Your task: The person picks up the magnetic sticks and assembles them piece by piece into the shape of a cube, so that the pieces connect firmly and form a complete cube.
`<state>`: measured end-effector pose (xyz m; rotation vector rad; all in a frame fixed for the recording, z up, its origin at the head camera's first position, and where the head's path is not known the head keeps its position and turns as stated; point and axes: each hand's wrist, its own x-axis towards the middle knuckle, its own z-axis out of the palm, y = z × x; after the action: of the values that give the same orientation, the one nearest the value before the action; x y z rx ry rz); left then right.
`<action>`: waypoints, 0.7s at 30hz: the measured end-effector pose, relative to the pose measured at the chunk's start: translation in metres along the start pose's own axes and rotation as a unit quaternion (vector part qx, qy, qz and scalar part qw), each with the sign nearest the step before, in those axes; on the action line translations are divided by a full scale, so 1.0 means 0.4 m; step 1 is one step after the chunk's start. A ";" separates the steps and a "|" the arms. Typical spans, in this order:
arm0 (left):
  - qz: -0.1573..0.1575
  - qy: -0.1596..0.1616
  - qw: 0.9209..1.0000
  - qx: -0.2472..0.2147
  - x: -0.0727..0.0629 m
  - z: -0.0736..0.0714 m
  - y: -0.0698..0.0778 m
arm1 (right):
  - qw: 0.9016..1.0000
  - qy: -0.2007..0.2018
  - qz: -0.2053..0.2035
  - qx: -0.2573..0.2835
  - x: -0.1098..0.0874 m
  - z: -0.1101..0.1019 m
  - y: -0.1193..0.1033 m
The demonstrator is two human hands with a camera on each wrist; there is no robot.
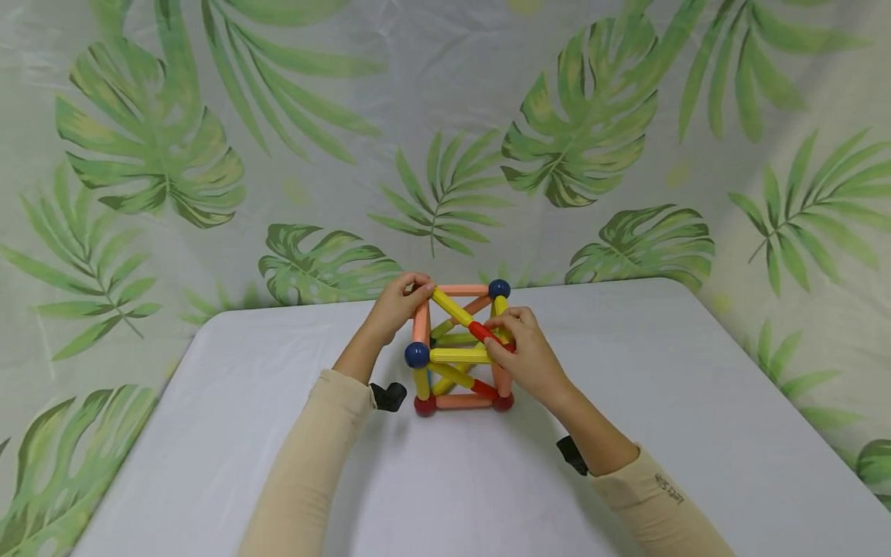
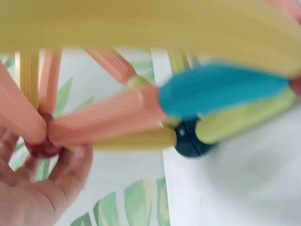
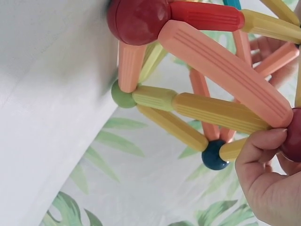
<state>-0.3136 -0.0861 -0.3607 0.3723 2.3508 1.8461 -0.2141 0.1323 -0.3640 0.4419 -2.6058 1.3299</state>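
A cube-shaped frame of magnetic rods and balls stands on the table, with blue balls (image 1: 417, 355) and red balls (image 1: 425, 405) at its corners. At the far left top corner, my left hand (image 1: 404, 302) grips a red ball (image 2: 43, 147), where pink rods (image 2: 106, 117) meet. On the near right top corner my right hand (image 1: 527, 352) holds another red ball (image 3: 294, 136), its thumb against the ball beside a pink rod (image 3: 230, 73). A diagonal across the top, a yellow rod (image 1: 452, 305) joined to a red rod (image 1: 482, 333), runs between both hands.
The white table (image 1: 278, 433) ends just behind the frame, where a leaf-patterned cloth (image 1: 445, 116) hangs. Inside the frame a blue rod (image 2: 221, 89) and a light green rod (image 2: 244, 117) cross close to the left wrist camera. A green ball (image 3: 123, 94) forms a lower corner.
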 end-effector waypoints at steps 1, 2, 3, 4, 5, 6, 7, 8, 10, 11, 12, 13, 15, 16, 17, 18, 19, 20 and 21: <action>0.003 0.009 1.000 -0.002 0.001 0.003 0.001 | 1.000 -0.001 -0.001 0.002 0.001 0.001 0.001; 0.008 0.016 1.000 -0.003 0.002 0.005 0.001 | 1.000 -0.001 -0.002 0.003 0.002 0.002 0.001; 0.014 0.023 1.000 0.000 0.003 0.007 0.001 | 1.000 -0.001 -0.003 0.006 0.003 0.003 0.002; 0.019 0.027 0.999 0.005 0.003 0.008 0.000 | 1.000 0.000 -0.004 0.008 0.004 0.004 0.002; 0.025 0.029 0.999 0.008 0.002 0.008 -0.001 | 1.000 0.001 -0.004 0.010 0.005 0.005 0.002; 0.029 0.030 0.999 0.009 0.002 0.008 -0.003 | 1.000 0.001 -0.005 0.013 0.005 0.006 0.003; 0.031 0.028 0.999 0.007 0.001 0.007 -0.004 | 1.000 0.002 -0.005 0.015 0.006 0.007 0.003; 0.027 0.028 0.999 0.002 0.000 0.006 -0.007 | 1.000 0.003 -0.006 0.017 0.007 0.008 0.004; 0.016 0.023 1.000 -0.011 -0.001 0.002 -0.011 | 1.000 0.003 -0.007 0.019 0.007 0.009 0.005; 0.008 0.022 1.000 -0.016 -0.002 -0.001 -0.013 | 1.000 0.004 -0.007 0.023 0.006 0.009 0.006; 0.000 0.020 1.000 -0.021 -0.002 -0.003 -0.016 | 1.000 0.004 -0.007 0.026 0.006 0.008 0.008; -0.008 0.018 1.000 -0.023 -0.001 -0.005 -0.018 | 1.000 0.003 -0.007 0.030 0.004 0.007 0.010; -0.022 0.013 0.999 -0.024 -0.002 -0.009 -0.023 | 0.999 -0.001 -0.011 0.034 -0.002 0.003 0.016; -0.029 0.009 0.999 -0.022 -0.003 -0.010 -0.025 | 0.999 -0.010 -0.015 0.036 -0.005 -0.002 0.023; -0.034 0.004 0.999 -0.022 -0.004 -0.011 -0.027 | 0.999 -0.021 -0.017 0.040 -0.010 -0.007 0.032; -0.037 -0.004 0.999 -0.025 -0.005 -0.013 -0.029 | 0.998 -0.036 -0.020 0.043 -0.015 -0.014 0.041; -0.040 -0.009 0.999 -0.027 -0.007 -0.014 -0.031 | 0.997 -0.051 -0.025 0.045 -0.021 -0.021 0.052; -0.043 -0.014 0.999 -0.028 -0.010 -0.016 -0.031 | 0.996 -0.065 -0.028 0.048 -0.027 -0.029 0.062; -0.045 -0.018 0.998 -0.029 -0.013 -0.018 -0.032 | 0.995 -0.080 -0.028 0.056 -0.031 -0.036 0.072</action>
<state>-0.3118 -0.0970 -0.3717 0.2850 2.2478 1.8455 -0.2118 0.1622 -0.3811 0.6616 -2.6299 1.4853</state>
